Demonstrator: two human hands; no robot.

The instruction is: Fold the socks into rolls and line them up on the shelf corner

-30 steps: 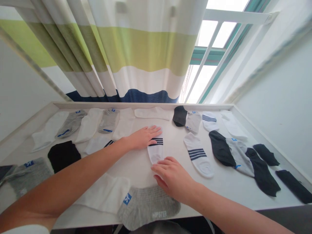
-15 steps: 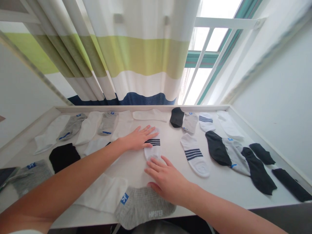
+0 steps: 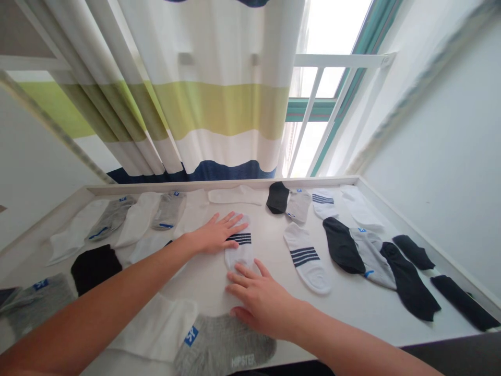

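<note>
Your left hand (image 3: 214,235) is lying palm-down, fingers spread, gripping nothing, covering upper part of centre sock (image 3: 238,255). Sock is lying flat on table (image 3: 270,243), stripes partly showing, lower end sitting at fingertips of your right hand (image 3: 266,298). That hand is curving loosely, grasping nothing, overlapping grey sock (image 3: 223,342); whether touching it, cannot tell. Striped sock (image 3: 307,259) is lying farther right, apart from both hands.

I have the left hand (image 3: 215,233) on the middle sock (image 3: 238,256), the right hand (image 3: 260,297) at its near end. On the table (image 3: 352,308), other socks (image 3: 307,261) lie left and right, and a row behind. Beyond the table's far edge hangs the curtain (image 3: 219,109), railing (image 3: 340,60) and window (image 3: 336,26) to its right.
</note>
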